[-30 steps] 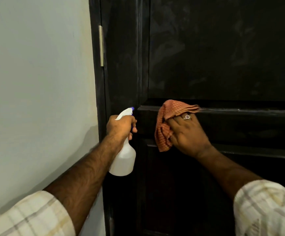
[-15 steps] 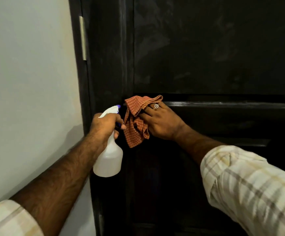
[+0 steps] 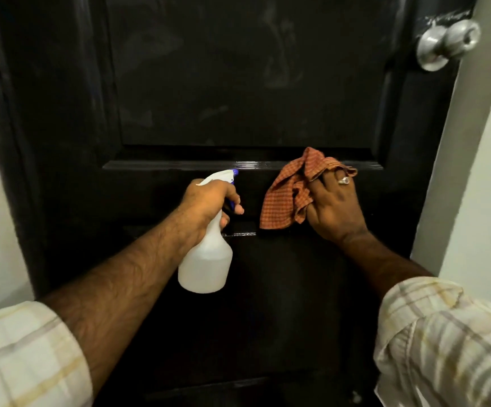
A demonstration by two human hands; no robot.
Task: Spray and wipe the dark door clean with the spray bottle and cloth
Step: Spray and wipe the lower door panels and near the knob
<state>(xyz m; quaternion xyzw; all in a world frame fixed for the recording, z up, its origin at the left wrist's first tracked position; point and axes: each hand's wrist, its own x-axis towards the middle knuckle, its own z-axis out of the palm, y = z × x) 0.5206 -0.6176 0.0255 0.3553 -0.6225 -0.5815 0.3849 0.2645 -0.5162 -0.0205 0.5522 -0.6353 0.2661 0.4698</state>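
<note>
Left hand [image 3: 209, 201] curled round the neck of a white, translucent plastic spray bottle [image 3: 206, 259], finger on the blue trigger, nozzle aimed at the door. Right hand [image 3: 335, 210], ring on one finger, pinching a crumpled orange checked cloth [image 3: 288, 198] and pressing it against the glossy moulded ledge. Behind both: dark panelled door [image 3: 247, 83], smeared and dusty above. Round brushed-metal knob [image 3: 446, 44] at upper right. Pale walls on either side; rolled plaid sleeves [image 3: 444, 342] below.
</note>
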